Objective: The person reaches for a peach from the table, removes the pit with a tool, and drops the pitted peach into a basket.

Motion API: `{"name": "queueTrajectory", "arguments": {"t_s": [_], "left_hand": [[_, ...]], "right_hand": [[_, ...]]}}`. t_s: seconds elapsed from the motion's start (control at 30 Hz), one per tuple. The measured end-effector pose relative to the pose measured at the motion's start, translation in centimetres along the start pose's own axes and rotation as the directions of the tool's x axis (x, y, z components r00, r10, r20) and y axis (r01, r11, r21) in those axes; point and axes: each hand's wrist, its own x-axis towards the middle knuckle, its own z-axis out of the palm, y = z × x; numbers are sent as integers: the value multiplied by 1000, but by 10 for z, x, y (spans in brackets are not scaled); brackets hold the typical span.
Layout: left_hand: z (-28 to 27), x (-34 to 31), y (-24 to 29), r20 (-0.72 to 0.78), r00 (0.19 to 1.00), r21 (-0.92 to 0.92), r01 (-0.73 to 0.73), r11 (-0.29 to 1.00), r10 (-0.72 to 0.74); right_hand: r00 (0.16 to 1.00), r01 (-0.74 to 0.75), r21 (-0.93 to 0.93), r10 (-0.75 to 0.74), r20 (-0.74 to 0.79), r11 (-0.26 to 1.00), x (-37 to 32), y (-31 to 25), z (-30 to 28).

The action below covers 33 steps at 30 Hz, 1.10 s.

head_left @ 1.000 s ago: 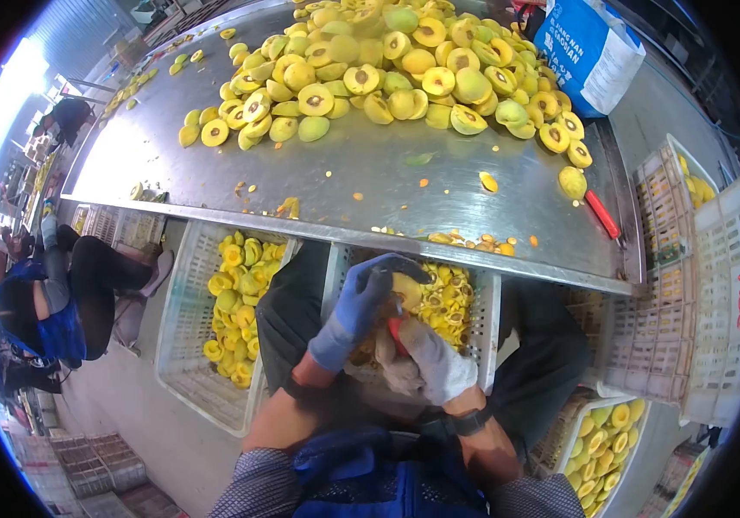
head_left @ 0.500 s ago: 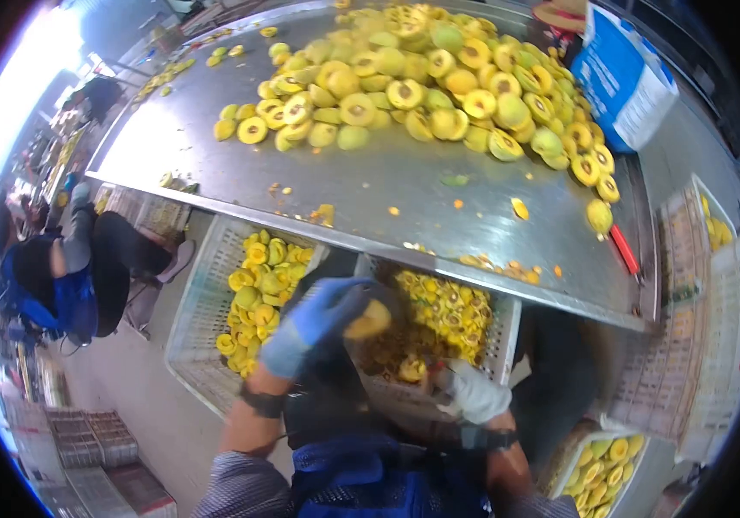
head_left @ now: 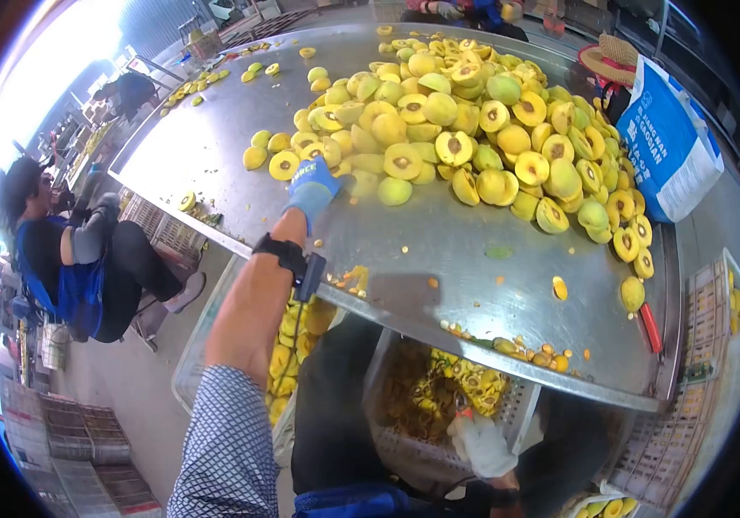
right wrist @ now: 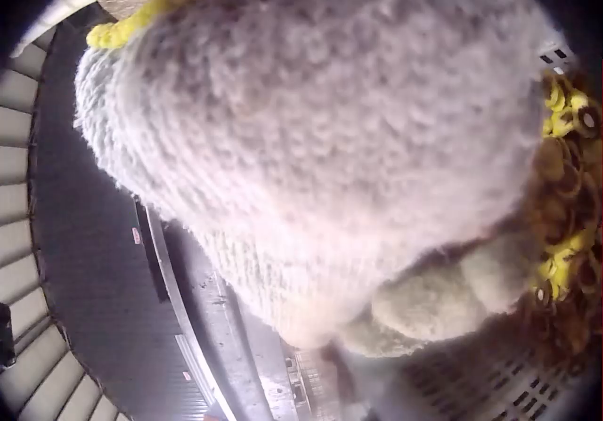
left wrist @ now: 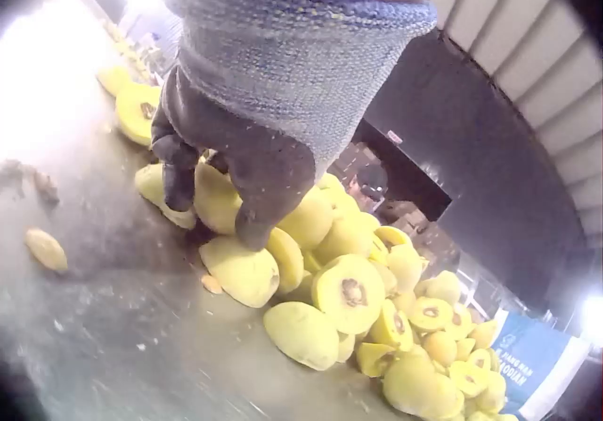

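Note:
My left hand [head_left: 314, 188], in a blue and grey glove, reaches over the metal table [head_left: 370, 237] to the near left edge of the heap of yellow fruit halves [head_left: 404, 162]. Seen from the left wrist, that hand [left wrist: 250, 110] points its fingers down among the halves, with one fruit half [left wrist: 217, 200] between them; a firm hold is not visible. Low over a crate [head_left: 521, 413], my right hand [head_left: 484, 445], in a white glove, grips a red-handled tool [head_left: 465, 413]. The right wrist view shows that glove [right wrist: 320, 138] with curled fingers, the tool hidden.
Cut fruit pieces [head_left: 465, 380] lie in the crate between the knees. Another crate [head_left: 189, 371] of halves stands left, partly behind my left arm. A red handle [head_left: 651, 328] and a blue-white bag [head_left: 668, 147] are at the table's right. A person [head_left: 68, 250] sits at left.
My left hand has moved from above the crates up to the heap, and the fruit half it held is gone from it. My right hand has moved slightly down, still holding the tool.

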Motion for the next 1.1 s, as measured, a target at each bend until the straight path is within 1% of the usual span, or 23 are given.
{"name": "queueTrajectory", "arguments": {"t_s": [0.07,0.17,0.23,0.27,0.3,0.33,0.37,0.4,0.43,0.47,0.5,0.53,0.6,0.63,0.67,0.7,0.73,0.8,0.83,0.87,0.93,1.0,1.1], "left_hand": [[13,2,-3,-128,992,-37,-22,999,17],[-4,-20,3,-77,995,-102,-70,992,63],[-13,-53,4,-225,965,-290,-202,936,138],[-38,-85,19,-287,921,-258,-339,905,263],[-50,-118,32,-224,942,-283,-309,908,251],[-71,-153,42,-244,883,-401,-467,788,400],[-78,-183,50,-128,852,-403,-513,758,508],[-76,-210,57,-274,730,-451,-672,587,626],[-82,-244,70,15,839,-558,-445,701,545],[-82,-270,79,127,819,-557,-408,724,560],[-59,-291,81,-3,756,-520,-560,644,655],[-68,-307,87,76,766,-574,-490,656,638],[-67,-329,92,-169,753,-562,-604,565,636],[-53,-326,90,-190,818,-784,-459,417,543],[-47,-342,95,216,915,-972,168,163,342],[-34,-339,101,149,938,-989,134,70,312],[4,-340,94,199,936,-963,242,-120,290],[49,-353,87,320,908,-889,387,-247,271],[7,-348,97,364,892,-887,420,-192,268],[1,-351,104,354,908,-908,391,-151,223],[-8,-353,104,308,945,-947,316,-66,111],[-15,-351,104,214,965,-975,220,-25,153],[-18,-351,109,180,969,-983,182,3,169]], "right_hand": [[995,75,26,-74,-64,997,-1,2,2],[989,137,186,-123,-82,973,10,35,12],[979,206,264,-200,-49,942,6,23,14],[973,229,113,-224,-56,967,-7,-14,17],[984,178,364,-168,-58,914,19,33,9],[957,280,274,-242,-162,920,20,13,18],[909,373,178,-320,-268,911,6,-23,30],[839,455,75,-399,-371,887,-15,-61,43],[745,521,-31,-472,-471,853,-35,-92,55],[629,570,-140,-540,-560,810,-46,-105,62],[723,608,161,-458,-516,777,-35,-99,64],[811,570,450,-382,-443,688,-11,-85,63],[905,424,636,-291,-309,645,-13,-77,51],[922,388,656,-268,-280,648,-21,-70,50],[924,382,633,-263,-278,673,-28,-63,47],[691,637,-203,-667,-278,744,-18,-46,45],[307,314,-896,-927,-217,314,-13,-37,44],[309,474,-780,-907,-287,408,-9,-38,50],[521,593,-510,-780,-348,623,-17,-43,48],[699,580,-186,-602,-386,793,-25,-49,46],[881,373,8,-351,-317,928,-66,-73,44],[711,518,-429,-652,-266,740,-65,-52,44],[447,396,-859,-885,-129,325,-65,-37,51]]}}
